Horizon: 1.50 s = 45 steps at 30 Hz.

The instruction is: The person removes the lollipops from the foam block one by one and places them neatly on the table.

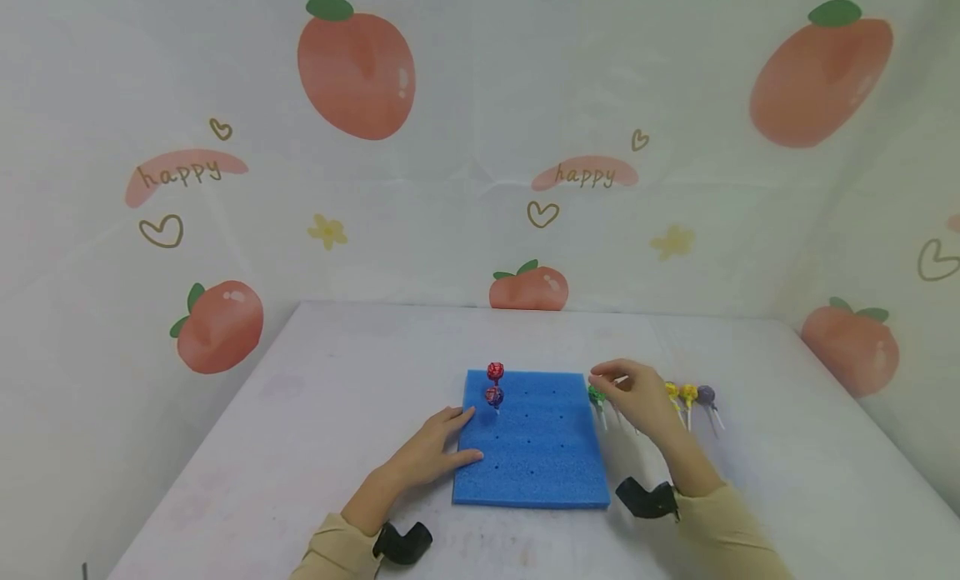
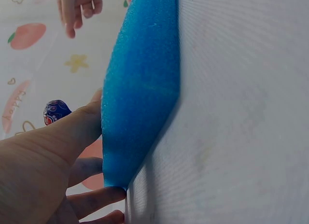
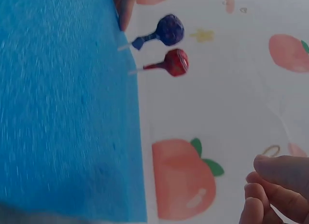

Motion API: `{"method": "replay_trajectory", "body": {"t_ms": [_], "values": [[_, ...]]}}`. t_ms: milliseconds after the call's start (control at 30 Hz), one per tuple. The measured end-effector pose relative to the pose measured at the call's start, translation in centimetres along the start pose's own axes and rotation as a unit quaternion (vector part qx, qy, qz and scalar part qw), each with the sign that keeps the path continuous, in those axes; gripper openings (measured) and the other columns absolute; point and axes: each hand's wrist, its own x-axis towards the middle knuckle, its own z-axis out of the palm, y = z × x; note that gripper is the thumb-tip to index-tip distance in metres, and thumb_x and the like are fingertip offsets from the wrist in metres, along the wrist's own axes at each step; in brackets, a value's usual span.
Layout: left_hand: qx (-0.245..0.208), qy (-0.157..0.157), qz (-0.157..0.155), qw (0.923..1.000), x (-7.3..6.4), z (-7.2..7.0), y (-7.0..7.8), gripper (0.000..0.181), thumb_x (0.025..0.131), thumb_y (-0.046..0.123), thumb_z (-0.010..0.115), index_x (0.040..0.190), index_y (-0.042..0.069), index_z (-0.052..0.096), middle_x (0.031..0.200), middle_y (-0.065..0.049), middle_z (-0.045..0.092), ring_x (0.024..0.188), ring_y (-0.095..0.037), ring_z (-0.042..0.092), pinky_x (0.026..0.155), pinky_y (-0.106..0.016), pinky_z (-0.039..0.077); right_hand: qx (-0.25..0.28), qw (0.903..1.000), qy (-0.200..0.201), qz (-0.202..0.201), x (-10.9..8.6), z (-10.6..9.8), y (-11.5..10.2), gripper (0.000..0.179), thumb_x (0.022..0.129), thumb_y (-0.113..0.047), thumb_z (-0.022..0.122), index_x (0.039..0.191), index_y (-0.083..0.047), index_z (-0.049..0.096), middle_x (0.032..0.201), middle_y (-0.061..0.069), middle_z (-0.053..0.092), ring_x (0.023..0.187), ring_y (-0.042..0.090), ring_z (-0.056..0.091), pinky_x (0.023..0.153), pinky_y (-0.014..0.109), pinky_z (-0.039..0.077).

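A blue foam board point(image 1: 551, 455) with small holes lies on the table. Two lollipops stand upright near its far left corner: a red lollipop point(image 1: 495, 370) and, nearer me, a dark blue-and-red lollipop point(image 1: 493, 395). My left hand point(image 1: 427, 448) rests along the board's left edge, thumb on top and fingers at the side in the left wrist view. Off the board's right side, my right hand point(image 1: 637, 397) hovers over a row of lying lollipops, beside a green lollipop point(image 1: 596, 393). Its fingers are loosely bent, and I see nothing between them in the right wrist view.
Past the right hand lie a yellow lollipop point(image 1: 688, 394) and a purple lollipop point(image 1: 707, 395), with another yellow one partly behind the hand. White sticks show below the hand, their heads hidden. A fruit-printed curtain point(image 1: 450, 230) hangs behind the white table point(image 1: 300, 430).
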Motion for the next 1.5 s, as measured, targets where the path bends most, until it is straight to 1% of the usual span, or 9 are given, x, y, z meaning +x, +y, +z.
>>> {"method": "replay_trajectory", "body": {"t_ms": [300, 533, 700, 800, 900, 1100, 1300, 1500], "values": [[-0.003, 0.002, 0.0, 1.0, 0.0, 0.0, 0.0, 0.072, 0.087, 0.042, 0.063, 0.143, 0.006, 0.037, 0.146, -0.024, 0.034, 0.138, -0.044, 0.027, 0.11, -0.059, 0.027, 0.032, 0.9985, -0.044, -0.011, 0.5, 3.5, -1.2, 0.022, 0.087, -0.017, 0.065, 0.103, -0.002, 0.068, 0.093, 0.012, 0.067, 0.067, 0.013, 0.057, 0.056, 0.019, 0.047], [-0.005, 0.002, -0.006, 1.0, -0.1, 0.0, 0.1, 0.072, 0.086, 0.043, 0.063, 0.143, 0.007, 0.037, 0.147, -0.023, 0.034, 0.138, -0.044, 0.027, 0.109, -0.06, 0.027, 0.04, 0.9955, -0.073, -0.045, 0.6, 6.4, -1.6, 0.021, 0.085, -0.017, 0.067, 0.101, -0.003, 0.068, 0.087, 0.009, 0.067, 0.065, 0.009, 0.056, 0.056, 0.017, 0.047], [-0.004, 0.002, -0.01, 0.9999, -0.1, 0.0, 0.1, 0.072, 0.086, 0.043, 0.063, 0.143, 0.008, 0.037, 0.147, -0.023, 0.035, 0.138, -0.044, 0.027, 0.109, -0.06, 0.028, 0.052, 0.9924, -0.09, -0.065, 0.7, 7.9, -1.8, 0.022, 0.085, -0.016, 0.067, 0.102, -0.002, 0.067, 0.086, 0.009, 0.067, 0.066, 0.008, 0.056, 0.056, 0.016, 0.046], [-0.003, 0.003, -0.008, 1.0, -0.1, 0.0, 0.1, 0.072, 0.086, 0.043, 0.063, 0.143, 0.007, 0.037, 0.146, -0.024, 0.035, 0.138, -0.044, 0.027, 0.109, -0.06, 0.028, 0.053, 0.9909, -0.098, -0.077, 0.8, 8.5, -2.0, 0.024, 0.086, -0.017, 0.067, 0.104, -0.002, 0.067, 0.086, 0.009, 0.068, 0.066, 0.008, 0.058, 0.055, 0.017, 0.046], [-0.001, 0.004, -0.006, 1.0, 0.0, 0.0, 0.0, 0.072, 0.086, 0.043, 0.063, 0.143, 0.007, 0.038, 0.146, -0.024, 0.035, 0.138, -0.044, 0.028, 0.109, -0.06, 0.028, 0.057, 0.9894, -0.108, -0.078, 0.9, 9.1, -2.2, 0.026, 0.086, -0.018, 0.067, 0.106, -0.003, 0.066, 0.086, 0.01, 0.068, 0.066, 0.009, 0.059, 0.054, 0.019, 0.047], [0.003, 0.004, -0.002, 1.0, 0.1, 0.1, -0.2, 0.072, 0.086, 0.044, 0.062, 0.143, 0.007, 0.038, 0.146, -0.023, 0.036, 0.138, -0.043, 0.028, 0.108, -0.06, 0.029, 0.056, 0.9891, -0.123, -0.059, 1.0, 10.3, -2.5, 0.029, 0.085, -0.021, 0.068, 0.109, -0.006, 0.065, 0.085, 0.006, 0.067, 0.068, 0.009, 0.058, 0.054, 0.019, 0.047], [0.002, 0.006, 0.003, 1.0, 0.1, 0.1, -0.2, 0.071, 0.086, 0.042, 0.063, 0.142, 0.006, 0.038, 0.145, -0.024, 0.036, 0.137, -0.044, 0.029, 0.108, -0.06, 0.029, 0.057, 0.9888, -0.126, -0.057, 1.1, 10.7, -2.8, 0.031, 0.084, -0.019, 0.069, 0.111, -0.003, 0.064, 0.087, 0.009, 0.068, 0.07, 0.012, 0.06, 0.054, 0.02, 0.048], [0.002, 0.008, 0.003, 1.0, 0.1, 0.1, -0.1, 0.071, 0.086, 0.041, 0.064, 0.142, 0.006, 0.039, 0.145, -0.024, 0.037, 0.137, -0.044, 0.029, 0.108, -0.06, 0.029, 0.072, 0.9867, -0.134, -0.059, 1.2, 11.1, -2.7, 0.034, 0.084, -0.018, 0.069, 0.112, 0.001, 0.063, 0.087, 0.011, 0.069, 0.068, 0.012, 0.062, 0.051, 0.02, 0.048]]}}
